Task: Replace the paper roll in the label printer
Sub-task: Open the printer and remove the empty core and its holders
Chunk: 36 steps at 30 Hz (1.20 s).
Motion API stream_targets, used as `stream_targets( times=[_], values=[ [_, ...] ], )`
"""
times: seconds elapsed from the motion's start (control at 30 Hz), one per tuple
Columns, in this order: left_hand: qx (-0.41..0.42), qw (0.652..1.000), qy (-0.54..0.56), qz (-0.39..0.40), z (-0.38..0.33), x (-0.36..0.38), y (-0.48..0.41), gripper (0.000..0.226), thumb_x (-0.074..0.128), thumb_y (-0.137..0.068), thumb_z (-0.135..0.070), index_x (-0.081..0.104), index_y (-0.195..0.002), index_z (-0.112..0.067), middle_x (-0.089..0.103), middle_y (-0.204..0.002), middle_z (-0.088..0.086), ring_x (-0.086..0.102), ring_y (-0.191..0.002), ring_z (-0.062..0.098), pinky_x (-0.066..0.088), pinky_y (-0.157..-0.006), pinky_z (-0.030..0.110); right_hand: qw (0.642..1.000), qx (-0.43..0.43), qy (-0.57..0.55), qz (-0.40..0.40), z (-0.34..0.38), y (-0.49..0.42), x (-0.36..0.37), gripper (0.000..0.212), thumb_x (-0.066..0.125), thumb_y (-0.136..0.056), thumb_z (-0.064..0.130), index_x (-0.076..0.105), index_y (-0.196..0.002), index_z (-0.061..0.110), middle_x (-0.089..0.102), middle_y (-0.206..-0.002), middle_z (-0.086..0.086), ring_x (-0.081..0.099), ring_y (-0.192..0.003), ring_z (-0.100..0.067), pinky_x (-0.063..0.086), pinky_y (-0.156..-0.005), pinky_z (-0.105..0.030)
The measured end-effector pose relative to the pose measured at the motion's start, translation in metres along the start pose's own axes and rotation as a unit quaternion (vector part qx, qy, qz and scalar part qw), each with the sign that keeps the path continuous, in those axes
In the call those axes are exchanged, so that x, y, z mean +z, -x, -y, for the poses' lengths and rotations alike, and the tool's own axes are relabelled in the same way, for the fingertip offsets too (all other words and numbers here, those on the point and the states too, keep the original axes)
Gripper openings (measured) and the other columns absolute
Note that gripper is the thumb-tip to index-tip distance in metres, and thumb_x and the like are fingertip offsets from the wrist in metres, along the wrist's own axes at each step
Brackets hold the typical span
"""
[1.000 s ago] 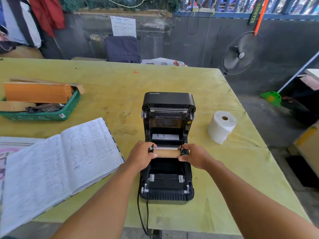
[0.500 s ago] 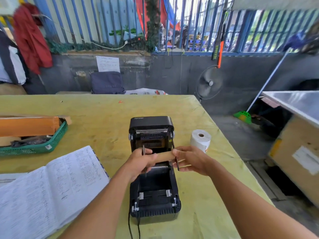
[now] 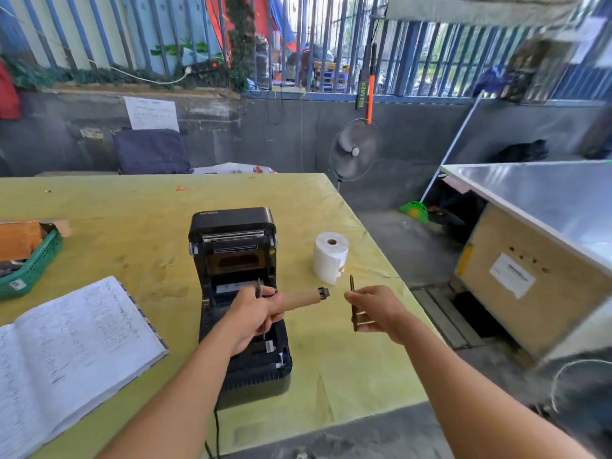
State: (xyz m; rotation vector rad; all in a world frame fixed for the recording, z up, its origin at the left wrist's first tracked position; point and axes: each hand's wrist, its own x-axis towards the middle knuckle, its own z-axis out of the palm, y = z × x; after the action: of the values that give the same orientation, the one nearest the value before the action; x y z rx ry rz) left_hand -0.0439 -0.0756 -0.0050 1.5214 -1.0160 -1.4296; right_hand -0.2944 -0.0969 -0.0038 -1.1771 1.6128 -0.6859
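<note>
Yellow-green counter (image 3: 132, 226) carries the open label printer (image 3: 236, 293) at centre, fresh paper roll (image 3: 330, 260) at two o'clock. Left hand (image 3: 255, 313) grips the spent cardboard core (image 3: 299, 301); right hand (image 3: 374, 309) pinches the removed spindle flange (image 3: 353, 303). Loosely held, either part could drop off the counter edge.

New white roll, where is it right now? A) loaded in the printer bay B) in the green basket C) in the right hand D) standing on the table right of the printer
D: the white roll stands on end on the yellow table, right of the open printer, untouched by either hand.
</note>
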Motion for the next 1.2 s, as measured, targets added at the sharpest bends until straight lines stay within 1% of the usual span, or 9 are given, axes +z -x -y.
stream_targets(
  times=[0.13, 0.23, 0.43, 0.67, 0.73, 0.87, 1.0, 1.1, 1.2],
  values=[
    [-0.013, 1.000, 0.001, 0.008, 0.000, 0.033, -0.024, 0.021, 0.064, -0.094, -0.014, 0.054, -0.111, -0.007, 0.067, -0.089, 0.013, 0.065, -0.066, 0.016, 0.041, -0.053, 0.024, 0.965, -0.005, 0.246, -0.086, -0.039, -0.027, -0.019, 0.029, 0.069, -0.086, 0.033, 0.066, -0.092, 0.005, 0.068, -0.078, -0.015, 0.065, -0.072, -0.031, 0.056, -0.067, -0.042],
    [-0.034, 0.999, 0.013, -0.003, 0.006, 0.066, -0.047, 0.026, 0.067, -0.093, -0.015, 0.053, -0.113, -0.008, 0.067, -0.098, 0.014, 0.066, -0.073, 0.017, 0.042, -0.052, 0.024, 0.954, 0.005, 0.288, -0.085, -0.067, -0.048, -0.026, 0.029, 0.067, -0.087, 0.037, 0.056, -0.100, 0.013, 0.064, -0.082, -0.004, 0.065, -0.071, -0.026, 0.045, -0.055, -0.030],
    [-0.092, 0.995, 0.004, -0.025, 0.046, 0.117, -0.077, 0.028, 0.069, -0.092, -0.015, 0.055, -0.115, -0.008, 0.069, -0.101, 0.018, 0.068, -0.077, 0.021, 0.044, -0.055, 0.027, 0.927, 0.025, 0.367, -0.074, -0.115, -0.089, -0.036, 0.037, 0.062, -0.093, 0.038, 0.052, -0.115, 0.011, 0.056, -0.113, -0.012, 0.062, -0.100, -0.033, 0.043, -0.069, -0.033],
    [-0.128, 0.990, -0.009, -0.054, 0.068, 0.135, -0.082, 0.028, 0.067, -0.092, -0.013, 0.054, -0.115, -0.004, 0.068, -0.098, 0.015, 0.067, -0.075, 0.021, 0.042, -0.055, 0.029, 0.931, 0.044, 0.363, -0.017, -0.135, -0.104, -0.052, 0.036, 0.064, -0.090, 0.041, 0.041, -0.099, 0.016, 0.054, -0.100, -0.010, 0.054, -0.082, -0.029, 0.044, -0.067, -0.034],
    [-0.127, 0.990, -0.010, -0.054, 0.066, 0.136, -0.086, 0.027, 0.067, -0.093, -0.013, 0.053, -0.115, -0.005, 0.067, -0.103, 0.015, 0.068, -0.073, 0.018, 0.043, -0.056, 0.029, 0.947, 0.027, 0.317, -0.035, -0.128, -0.108, -0.054, 0.038, 0.061, -0.091, 0.046, 0.052, -0.102, 0.011, 0.061, -0.097, -0.009, 0.058, -0.082, -0.027, 0.049, -0.069, -0.035],
    [-0.121, 0.991, 0.001, -0.054, 0.061, 0.138, -0.093, 0.027, 0.067, -0.093, -0.013, 0.053, -0.115, -0.006, 0.067, -0.104, 0.015, 0.068, -0.076, 0.020, 0.044, -0.057, 0.028, 0.992, 0.085, -0.075, 0.055, -0.097, -0.112, -0.053, 0.051, 0.061, -0.090, 0.055, 0.069, -0.103, 0.006, 0.060, -0.080, -0.004, 0.057, -0.066, -0.019, 0.049, -0.055, -0.029],
    [-0.114, 0.993, 0.013, -0.036, 0.052, 0.140, -0.096, 0.029, 0.069, -0.091, -0.013, 0.053, -0.115, -0.006, 0.067, -0.101, 0.016, 0.067, -0.075, 0.020, 0.045, -0.053, 0.025, 0.982, 0.086, -0.116, 0.120, -0.083, -0.115, -0.052, 0.020, 0.068, -0.092, 0.033, 0.070, -0.095, 0.013, 0.064, -0.083, -0.001, 0.059, -0.065, -0.010, 0.050, -0.060, -0.027],
    [-0.103, 0.994, 0.016, -0.028, 0.043, 0.137, -0.098, 0.026, 0.068, -0.092, -0.013, 0.054, -0.114, -0.008, 0.066, -0.103, 0.014, 0.069, -0.072, 0.017, 0.045, -0.052, 0.024, 0.973, 0.106, -0.182, 0.093, -0.070, -0.121, -0.057, 0.016, 0.063, -0.095, 0.024, 0.068, -0.093, 0.009, 0.064, -0.082, -0.005, 0.063, -0.070, -0.015, 0.051, -0.062, -0.029],
    [-0.106, 0.992, 0.024, -0.064, 0.036, 0.127, -0.102, 0.013, 0.064, -0.094, -0.012, 0.056, -0.104, -0.011, 0.065, -0.105, 0.014, 0.067, -0.070, 0.016, 0.042, -0.049, 0.023, 0.945, 0.113, -0.305, -0.039, -0.055, -0.132, -0.075, 0.021, 0.052, -0.102, 0.022, 0.061, -0.091, 0.006, 0.067, -0.082, -0.009, 0.067, -0.069, -0.019, 0.054, -0.063, -0.033]
  ],
)
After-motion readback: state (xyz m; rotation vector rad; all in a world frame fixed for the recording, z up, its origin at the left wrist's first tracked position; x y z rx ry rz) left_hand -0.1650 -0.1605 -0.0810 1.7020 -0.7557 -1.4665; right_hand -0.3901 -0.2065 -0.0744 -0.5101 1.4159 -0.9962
